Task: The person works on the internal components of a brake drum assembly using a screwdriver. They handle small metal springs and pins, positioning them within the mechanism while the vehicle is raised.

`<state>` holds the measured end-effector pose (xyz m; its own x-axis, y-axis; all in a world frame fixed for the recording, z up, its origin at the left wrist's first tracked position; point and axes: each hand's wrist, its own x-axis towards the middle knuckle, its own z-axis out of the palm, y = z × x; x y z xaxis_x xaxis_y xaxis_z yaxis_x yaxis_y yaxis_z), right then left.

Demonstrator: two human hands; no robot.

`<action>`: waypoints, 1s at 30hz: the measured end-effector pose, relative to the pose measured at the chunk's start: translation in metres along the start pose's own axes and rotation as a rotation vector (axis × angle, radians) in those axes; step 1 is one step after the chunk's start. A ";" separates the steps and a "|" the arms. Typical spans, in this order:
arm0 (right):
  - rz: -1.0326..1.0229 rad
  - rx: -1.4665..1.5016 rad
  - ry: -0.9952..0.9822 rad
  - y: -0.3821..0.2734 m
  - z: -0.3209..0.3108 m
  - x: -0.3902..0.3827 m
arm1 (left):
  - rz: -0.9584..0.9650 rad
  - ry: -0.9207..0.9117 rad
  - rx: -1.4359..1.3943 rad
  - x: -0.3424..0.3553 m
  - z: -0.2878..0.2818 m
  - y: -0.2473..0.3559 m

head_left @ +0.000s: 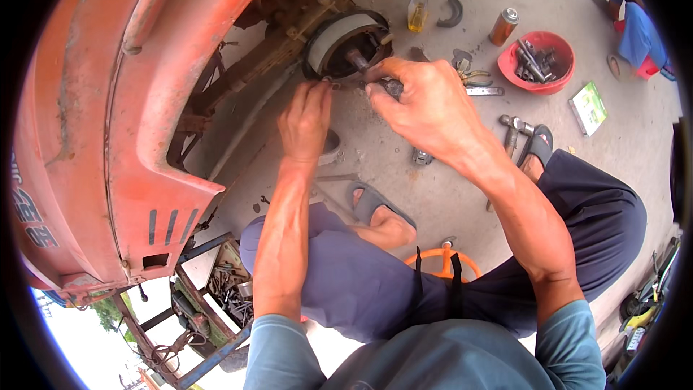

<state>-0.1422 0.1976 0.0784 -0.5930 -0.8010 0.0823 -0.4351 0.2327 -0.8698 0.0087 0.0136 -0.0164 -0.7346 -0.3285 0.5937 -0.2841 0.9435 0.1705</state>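
Observation:
A wheel hub with a round brake assembly sits at the end of the rusty axle, its stub shaft pointing toward me. At its lower rim, the fingers of my left hand are pinched together; a small shiny bit shows at their tips, too small to name. My right hand is closed just right of the shaft, with thumb and index finger around a short dark, greasy piece. Most of that piece is hidden in the palm.
An orange vehicle body rises on the left. On the concrete lie a bottle of yellow liquid, a curved brake shoe, a can, a red bowl of metal parts, pliers and a hammer. Another person sits far right.

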 end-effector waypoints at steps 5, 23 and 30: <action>-0.045 -0.049 -0.024 -0.008 -0.001 0.002 | -0.048 -0.089 0.040 0.005 -0.007 0.008; -0.145 -0.432 -0.287 -0.080 -0.005 0.071 | -0.013 0.012 -0.017 0.001 0.005 -0.006; -0.063 -0.363 -0.232 -0.046 -0.003 0.063 | 0.033 0.022 -0.051 -0.001 0.003 -0.015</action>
<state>-0.1610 0.1379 0.1251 -0.4076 -0.9130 -0.0177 -0.7003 0.3250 -0.6356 0.0117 -0.0004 -0.0220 -0.7294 -0.2967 0.6165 -0.2278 0.9550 0.1901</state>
